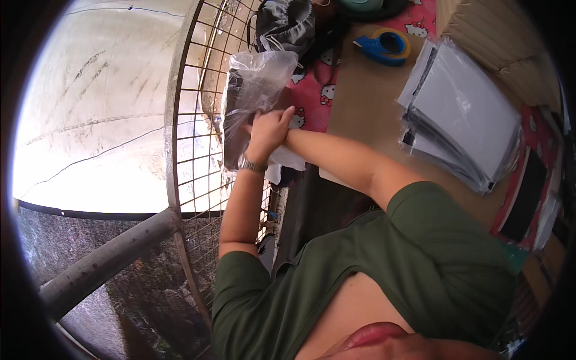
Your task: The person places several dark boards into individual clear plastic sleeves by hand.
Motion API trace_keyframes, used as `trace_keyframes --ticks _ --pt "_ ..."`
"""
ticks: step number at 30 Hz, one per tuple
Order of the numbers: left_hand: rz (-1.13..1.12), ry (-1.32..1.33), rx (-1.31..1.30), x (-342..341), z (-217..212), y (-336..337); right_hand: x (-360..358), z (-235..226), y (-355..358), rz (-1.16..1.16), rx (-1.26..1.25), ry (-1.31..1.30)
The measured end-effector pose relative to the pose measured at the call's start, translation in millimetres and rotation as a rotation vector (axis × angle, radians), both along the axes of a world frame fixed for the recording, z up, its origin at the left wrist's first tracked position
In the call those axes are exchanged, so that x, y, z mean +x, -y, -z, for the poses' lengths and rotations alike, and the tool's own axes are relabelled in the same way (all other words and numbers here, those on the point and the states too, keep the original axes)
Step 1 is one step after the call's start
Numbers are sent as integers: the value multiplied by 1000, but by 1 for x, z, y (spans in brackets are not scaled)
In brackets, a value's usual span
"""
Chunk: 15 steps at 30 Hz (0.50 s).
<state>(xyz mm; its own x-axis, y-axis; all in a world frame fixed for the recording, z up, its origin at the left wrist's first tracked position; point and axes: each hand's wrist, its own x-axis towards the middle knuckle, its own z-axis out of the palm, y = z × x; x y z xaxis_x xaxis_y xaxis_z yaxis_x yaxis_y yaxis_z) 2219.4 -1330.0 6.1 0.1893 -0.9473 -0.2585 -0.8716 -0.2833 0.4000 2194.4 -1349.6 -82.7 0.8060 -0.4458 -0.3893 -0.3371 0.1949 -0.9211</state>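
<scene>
My left hand (pixel 271 129), with a metal-banded watch (pixel 252 164) on its wrist, is at the edge of a clear plastic bag (pixel 261 69). Its fingers are curled in against the plastic, and the thumb points away to the right. My right forearm (pixel 330 153) crosses behind the left wrist, so most of the right hand is hidden there. Under the plastic lies a dark brown, box-like container (pixel 237 102), beside the wire mesh; I cannot make out what is inside.
Rusty wire mesh (pixel 195 129) with a metal frame borders the left. A grey drawstring pouch (pixel 285 24) lies beyond the bag. On brown cardboard (pixel 360 96) rest a blue tape dispenser (pixel 384 49) and stacked plastic mailers (pixel 465 108). A large carton (pixel 486 36) stands far right.
</scene>
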Motion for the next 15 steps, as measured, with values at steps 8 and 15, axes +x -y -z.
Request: trace_keyframes --ticks 8,15 --pt "-365 368 -661 -27 2 -111 -124 45 -8 22 38 230" --pt "-651 626 -491 6 51 -94 -231 14 -19 -145 -14 77"
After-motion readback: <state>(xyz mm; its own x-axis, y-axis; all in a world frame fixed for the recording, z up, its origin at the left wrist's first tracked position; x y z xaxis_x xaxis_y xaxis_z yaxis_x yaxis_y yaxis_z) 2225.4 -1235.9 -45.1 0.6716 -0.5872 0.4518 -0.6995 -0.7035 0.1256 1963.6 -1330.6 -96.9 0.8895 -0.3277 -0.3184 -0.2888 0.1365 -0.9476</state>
